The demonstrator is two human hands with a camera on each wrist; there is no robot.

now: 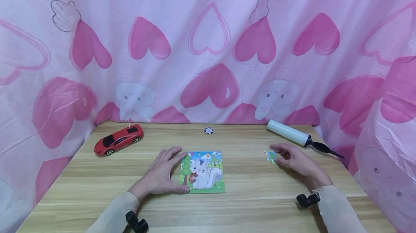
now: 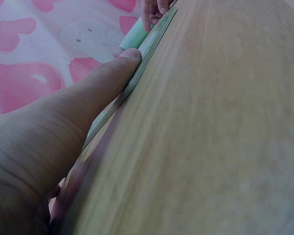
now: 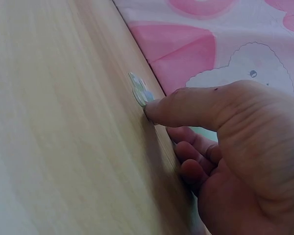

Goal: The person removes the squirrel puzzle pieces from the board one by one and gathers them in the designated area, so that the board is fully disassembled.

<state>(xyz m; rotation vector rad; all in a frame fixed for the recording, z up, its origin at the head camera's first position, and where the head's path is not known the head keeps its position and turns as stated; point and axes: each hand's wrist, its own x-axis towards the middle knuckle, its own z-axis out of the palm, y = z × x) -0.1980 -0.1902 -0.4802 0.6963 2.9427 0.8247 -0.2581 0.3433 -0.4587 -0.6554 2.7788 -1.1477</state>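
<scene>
A square jigsaw puzzle board (image 1: 202, 172) with a squirrel picture lies flat on the table. My left hand (image 1: 159, 173) is spread along its left side, the thumb resting on the lower left corner and the fingers reaching toward the upper left corner. In the left wrist view the thumb (image 2: 110, 76) lies over the board's edge. To the right, my right hand (image 1: 297, 160) pinches a small green and blue jigsaw piece (image 1: 270, 156) close over the tabletop. The right wrist view shows the thumb tip against this piece (image 3: 141, 90), other fingers curled behind.
A red toy car (image 1: 119, 140) stands at the back left of the wooden table (image 1: 240, 211). A blue and white poker chip (image 1: 208, 130) lies at the back middle. Behind the right hand is a pale hand pump (image 1: 289, 132) with a black end. A pink heart-print curtain (image 1: 208, 63) hangs behind.
</scene>
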